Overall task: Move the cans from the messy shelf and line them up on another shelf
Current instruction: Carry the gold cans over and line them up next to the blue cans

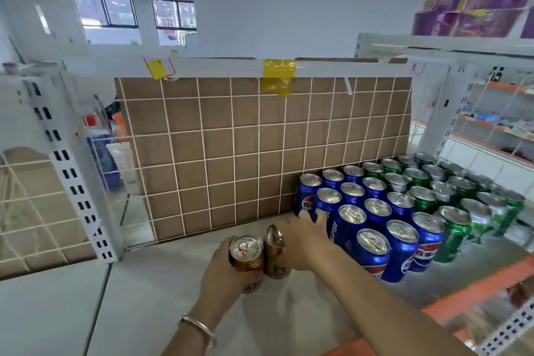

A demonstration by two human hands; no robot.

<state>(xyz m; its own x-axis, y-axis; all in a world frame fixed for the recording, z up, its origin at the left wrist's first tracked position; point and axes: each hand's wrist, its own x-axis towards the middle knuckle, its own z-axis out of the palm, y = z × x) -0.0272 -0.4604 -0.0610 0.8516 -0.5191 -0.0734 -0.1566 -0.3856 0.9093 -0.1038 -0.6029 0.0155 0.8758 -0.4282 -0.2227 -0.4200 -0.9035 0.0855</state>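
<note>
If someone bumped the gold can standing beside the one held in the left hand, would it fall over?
Probably fairly easily: the gold can is tall and narrow and already seems to lean, close by the right hand. Once down, its round body would likely roll on the smooth shelf. Its shiny wall may feel slippery.

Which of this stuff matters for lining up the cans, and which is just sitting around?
Job: left hand gripping a gold can; second gold can beside the right hand; blue cans and green cans in rows; shelf.
Lying about: purple packs up top; yellow tag; cardboard backing.
</note>
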